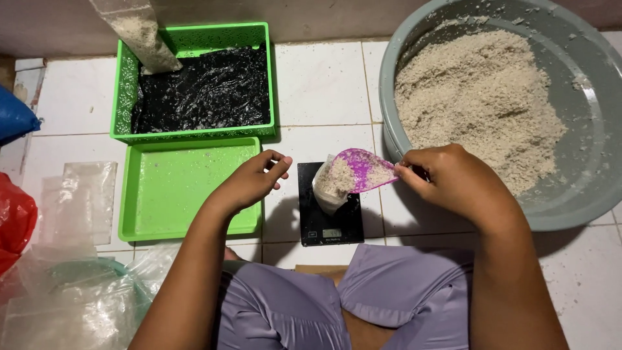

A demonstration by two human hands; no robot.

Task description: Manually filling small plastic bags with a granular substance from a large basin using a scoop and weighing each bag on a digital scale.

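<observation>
1. White floor tiles (321,81) with thin grout lines fill the scene, seen from above over the person's lap in lilac cloth.
2. Far right, a large grey basin (583,194) holds a heap of pale, crumbly grain (479,97).
3. At the middle, a small black scale (330,223) lies on the tiles, with a little clear bag (327,185) of the same grain standing on it.
4. The right hand (447,178) pinches the handle of a purple scoop (359,170); the scoop is tipped with its far end at the bag's mouth, and grain lies on its blade.
5. The left hand (256,178) hovers just left of the bag, fingers loosely curled and grasping nothing; it does not touch the bag.
6. Left of the scale lies a shallow green tray (181,188), and beyond it a green basket (194,39) lined with black plastic.
7. A filled clear bag of grain (142,35) leans at the basket's far left corner.
8. Near left, a pile of clear plastic bags (71,259) lies beside something red (13,220).
</observation>
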